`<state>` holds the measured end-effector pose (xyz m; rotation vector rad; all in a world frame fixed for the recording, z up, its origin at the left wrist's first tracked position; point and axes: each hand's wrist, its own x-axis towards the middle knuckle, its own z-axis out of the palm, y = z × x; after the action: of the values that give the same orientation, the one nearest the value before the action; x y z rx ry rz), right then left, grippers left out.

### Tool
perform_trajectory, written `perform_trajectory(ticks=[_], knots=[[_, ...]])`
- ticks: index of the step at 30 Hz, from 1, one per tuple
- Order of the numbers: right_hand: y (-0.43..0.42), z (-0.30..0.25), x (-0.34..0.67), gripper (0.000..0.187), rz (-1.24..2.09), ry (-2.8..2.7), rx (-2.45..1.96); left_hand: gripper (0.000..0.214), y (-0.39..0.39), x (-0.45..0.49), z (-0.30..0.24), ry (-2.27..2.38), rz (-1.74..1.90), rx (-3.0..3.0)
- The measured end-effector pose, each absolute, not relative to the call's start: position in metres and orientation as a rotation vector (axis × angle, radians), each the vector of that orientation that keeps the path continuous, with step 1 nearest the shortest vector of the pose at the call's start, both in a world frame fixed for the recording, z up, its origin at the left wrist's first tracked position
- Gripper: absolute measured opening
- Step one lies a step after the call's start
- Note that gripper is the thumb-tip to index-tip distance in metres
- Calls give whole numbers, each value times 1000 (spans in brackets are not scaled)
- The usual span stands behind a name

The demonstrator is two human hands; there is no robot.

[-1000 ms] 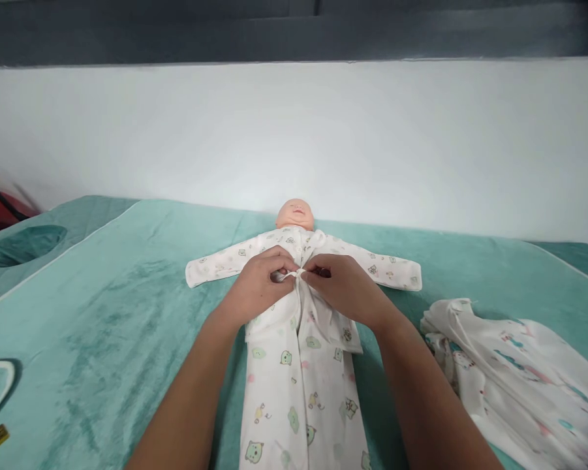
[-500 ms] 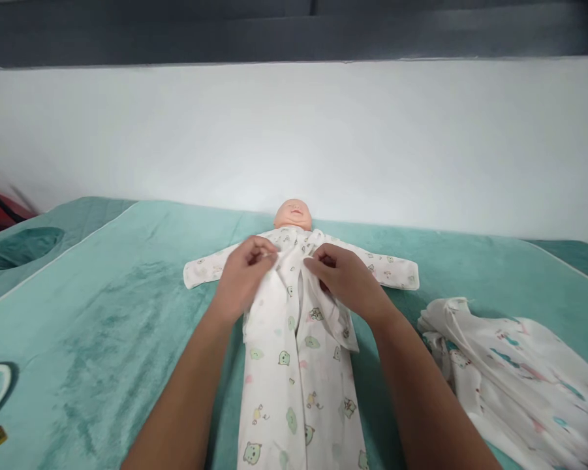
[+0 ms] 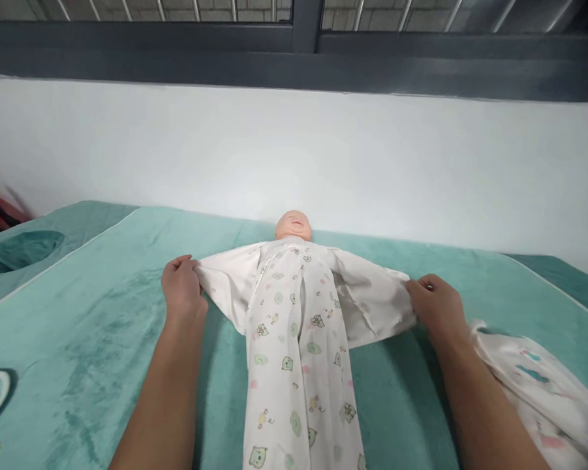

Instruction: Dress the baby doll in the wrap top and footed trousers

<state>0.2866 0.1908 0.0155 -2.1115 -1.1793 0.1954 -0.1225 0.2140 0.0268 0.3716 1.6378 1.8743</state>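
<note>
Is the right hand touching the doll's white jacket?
Touching. The head view shows the right hand pinching the outer edge of the white jacket, which is spread out sideways.

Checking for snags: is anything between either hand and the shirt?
Nothing visible: the left hand and right hand each pinch an open side of the shirt. The cloth lies farther right, apart from it.

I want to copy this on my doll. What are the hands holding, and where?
The jacket: the left hand pinches one open front flap by its edge, the right hand the other flap by its edge.
</note>
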Motion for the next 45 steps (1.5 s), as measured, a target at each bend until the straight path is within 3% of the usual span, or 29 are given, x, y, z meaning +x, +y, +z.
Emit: perform_trajectory(ticks=[3,6,10,13,18,30,36,38,42,45], knots=[[183,11,303,25,200,-1363,-2318,25,211,-133,15,1735,1834,432],[183,4,302,18,149,-1533,-2428,26,208,-139,6,2004,1677,786],[182,-3,262,26,-260,-1680,-1931,35,203,-124,4,2384,1457,1551],[178,-4,217,31,-80,-1850,-1505,44,200,-102,4,2108,1376,2020],[177,-8,179,44,319,-2020,-1298,45,213,-81,-6,1752,883,2481],[193,-29,205,46,55,-1853,-1529,37,259,-94,0,2370,575,2048],[191,10,169,38,174,-1829,-1475,35,258,-93,2,2386,619,1995],[202,32,133,35,229,-2042,-1354,33,257,-93,3,2386,618,1981],[249,59,54,20,40,-2719,-1334,32,256,-95,4,2359,644,1992],[283,61,17,14,42,-2848,-1328,30,258,-97,3,2335,659,1979]])
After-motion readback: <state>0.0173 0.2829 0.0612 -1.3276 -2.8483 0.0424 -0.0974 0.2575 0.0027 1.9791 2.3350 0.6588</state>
